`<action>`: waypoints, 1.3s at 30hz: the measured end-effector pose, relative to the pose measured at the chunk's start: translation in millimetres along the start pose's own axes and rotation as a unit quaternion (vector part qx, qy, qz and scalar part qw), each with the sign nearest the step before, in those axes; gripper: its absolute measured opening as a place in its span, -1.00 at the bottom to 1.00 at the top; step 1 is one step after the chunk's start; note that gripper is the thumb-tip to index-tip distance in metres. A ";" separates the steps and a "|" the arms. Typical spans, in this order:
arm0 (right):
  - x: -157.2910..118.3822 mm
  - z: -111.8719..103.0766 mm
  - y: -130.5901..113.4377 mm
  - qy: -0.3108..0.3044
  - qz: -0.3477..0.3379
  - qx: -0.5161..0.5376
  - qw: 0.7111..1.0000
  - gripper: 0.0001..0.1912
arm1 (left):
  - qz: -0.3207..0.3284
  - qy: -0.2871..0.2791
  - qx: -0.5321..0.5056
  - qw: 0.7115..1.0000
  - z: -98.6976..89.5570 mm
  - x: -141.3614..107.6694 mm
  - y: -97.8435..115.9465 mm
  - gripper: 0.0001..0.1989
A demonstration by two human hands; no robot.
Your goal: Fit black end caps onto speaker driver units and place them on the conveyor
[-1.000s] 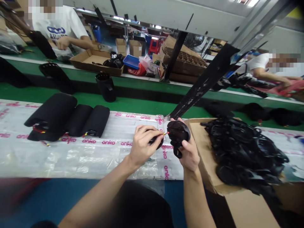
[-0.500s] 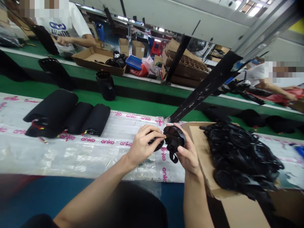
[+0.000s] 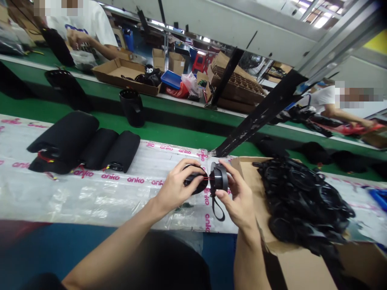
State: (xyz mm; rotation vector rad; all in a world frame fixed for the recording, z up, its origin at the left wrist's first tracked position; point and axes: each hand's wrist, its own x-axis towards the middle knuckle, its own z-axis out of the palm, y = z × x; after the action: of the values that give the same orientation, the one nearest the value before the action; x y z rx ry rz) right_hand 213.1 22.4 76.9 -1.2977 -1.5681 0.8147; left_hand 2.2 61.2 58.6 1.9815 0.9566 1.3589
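Note:
Between my hands are two black parts joined by thin red wires [image 3: 206,178]. My left hand [image 3: 177,183] is closed around a black cylinder [image 3: 200,186], its thumb and fingers at the open end; most of the body is hidden behind the hand. My right hand [image 3: 240,195] grips a round black plastic cap [image 3: 222,177] by its rim, thumb below and fingers above. From the cap hangs a black strap loop [image 3: 219,211]. The cap faces the cylinder's opening, a small gap apart.
Black cylinders [image 3: 69,137] with coloured wires lie at left on the plastic-covered bench [image 3: 121,201]. A cardboard box [image 3: 256,201] at right holds a heap of black straps and caps [image 3: 305,197]. More cylinders [image 3: 131,106] stand on the green belt [image 3: 169,133]. A slanted post [image 3: 256,114] rises behind; co-workers sit opposite.
My left fingers have left the yellow connector beside the cap and moved onto the cylinder. My right hand has turned the cap to face the cylinder, and the red wires now show between them.

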 end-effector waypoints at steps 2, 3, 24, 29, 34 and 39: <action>2.4 4.8 -5.3 -0.008 0.009 0.007 1.000 -0.16 | -0.022 0.011 -0.012 1.000 1.7 -4.1 -2.1 -0.95; 3.3 7.8 -8.7 -0.012 0.012 -0.004 1.000 -0.16 | -0.026 0.012 -0.012 1.000 2.9 -5.8 -3.3 -0.94; 12.0 5.5 -23.0 -0.130 -0.021 -0.115 0.985 -0.19 | -0.136 0.006 -0.278 0.951 -7.5 -8.6 -27.9 -0.87; 14.1 14.5 -21.2 -0.116 -0.019 -0.147 0.982 -0.12 | -0.169 -0.022 -0.297 0.940 -6.1 -15.6 -35.9 -0.61; 4.0 37.1 13.6 -0.004 0.028 0.056 0.998 -0.33 | -0.184 0.024 -0.221 0.957 13.6 -21.9 -35.0 -0.61; -8.2 76.9 46.3 0.145 0.071 0.236 0.958 -0.52 | -0.189 0.103 -0.192 0.958 27.7 -30.2 -29.0 -0.63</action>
State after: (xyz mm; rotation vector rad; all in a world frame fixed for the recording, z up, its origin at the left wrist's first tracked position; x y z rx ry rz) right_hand 158.8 29.6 5.3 -1.1199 -0.9791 0.9675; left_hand 13.9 53.1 10.5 1.3121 1.0106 1.4178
